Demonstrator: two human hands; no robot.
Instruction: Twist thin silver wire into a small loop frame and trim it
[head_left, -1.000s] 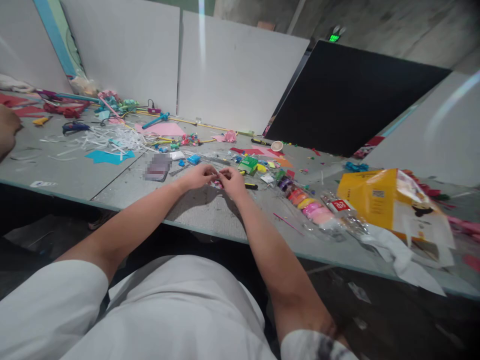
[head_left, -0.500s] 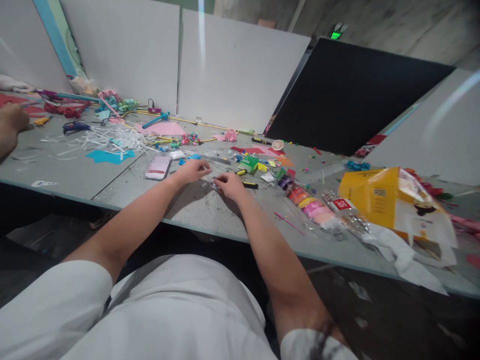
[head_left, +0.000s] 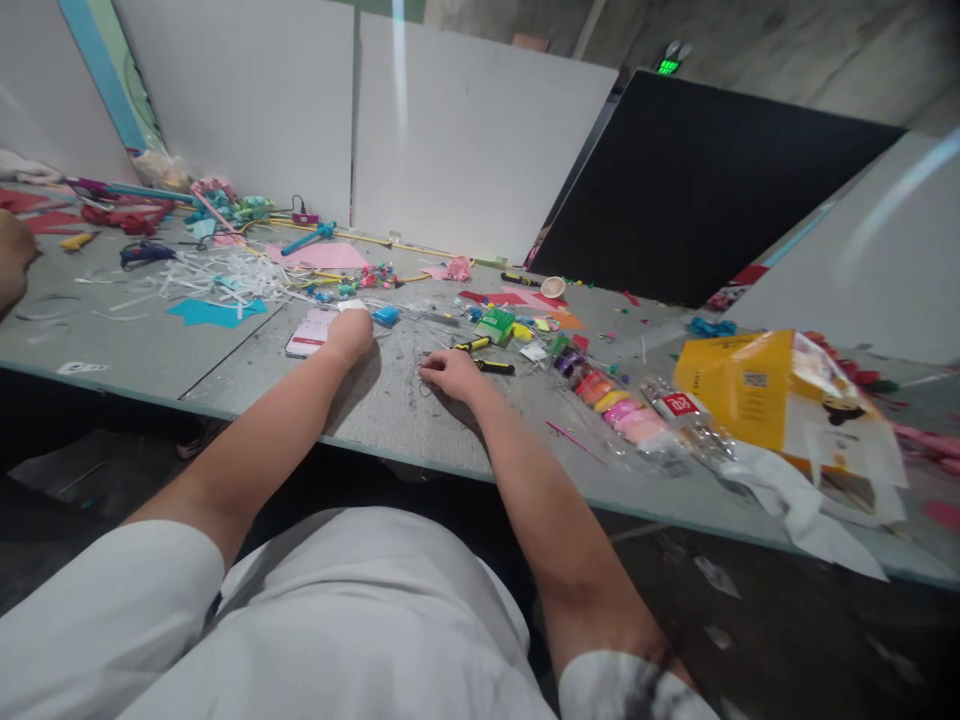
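My right hand [head_left: 454, 374] is closed in a pinch on a thin wire [head_left: 424, 388], which forms a small loop below the fingertips, low over the grey table [head_left: 397, 420]. My left hand [head_left: 351, 336] reaches to a soft white lump [head_left: 352, 305] beside the phone [head_left: 309, 332]. Its fingers are turned away and hidden, so whether it grips the lump does not show. A small blue piece [head_left: 385, 316] lies just right of that hand. Close behind my right hand are yellow-and-black tool handles [head_left: 491, 367].
White paper strips [head_left: 232, 275] and blue paper [head_left: 217, 312] lie to the left. On the right are tubs of coloured clay [head_left: 611, 400], a clear bottle [head_left: 679, 405] and a yellow bag [head_left: 739, 395]. Another person's hand [head_left: 13, 255] is at the far left edge.
My left hand has moved left, away from my right hand, to the white lump by the phone. My right hand stays nearly in place, still pinching.
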